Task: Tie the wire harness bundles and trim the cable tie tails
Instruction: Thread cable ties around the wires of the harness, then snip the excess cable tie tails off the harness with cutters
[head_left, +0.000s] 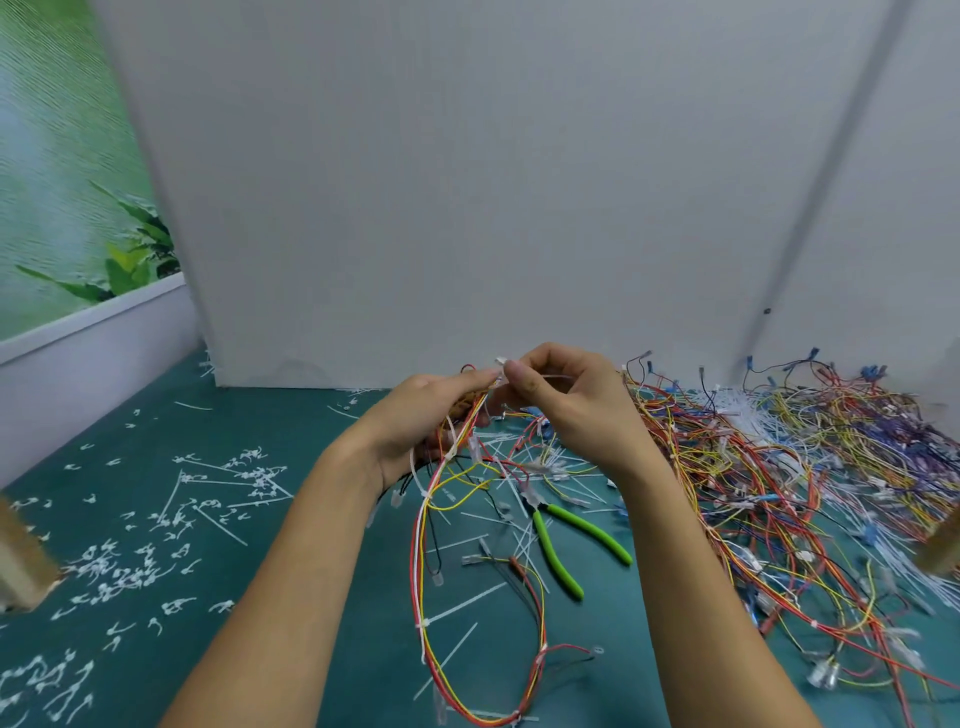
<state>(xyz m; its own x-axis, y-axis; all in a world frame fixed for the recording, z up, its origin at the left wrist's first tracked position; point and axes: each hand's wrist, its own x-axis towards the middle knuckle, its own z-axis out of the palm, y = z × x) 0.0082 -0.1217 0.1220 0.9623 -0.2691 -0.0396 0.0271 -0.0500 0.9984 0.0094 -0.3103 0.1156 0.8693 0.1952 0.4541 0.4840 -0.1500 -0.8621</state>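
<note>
My left hand (426, 415) holds the top of a red, yellow and white wire harness (423, 561) that hangs in a long loop down to the green mat. Several white ties are cinched along it. My right hand (566, 400) meets the left at the bundle's top and pinches a thin white cable tie (501, 364) between thumb and forefinger, its tail running right over the knuckles. Green-handled cutters (566, 540) lie on the mat below my hands, touched by neither.
A big tangle of coloured harnesses (779, 457) covers the mat's right side. Loose white cable ties (519, 519) lie under my hands. Cut tie tails (130, 566) litter the left. A grey panel (467, 182) stands close behind. Cardboard edges (21, 566) flank both sides.
</note>
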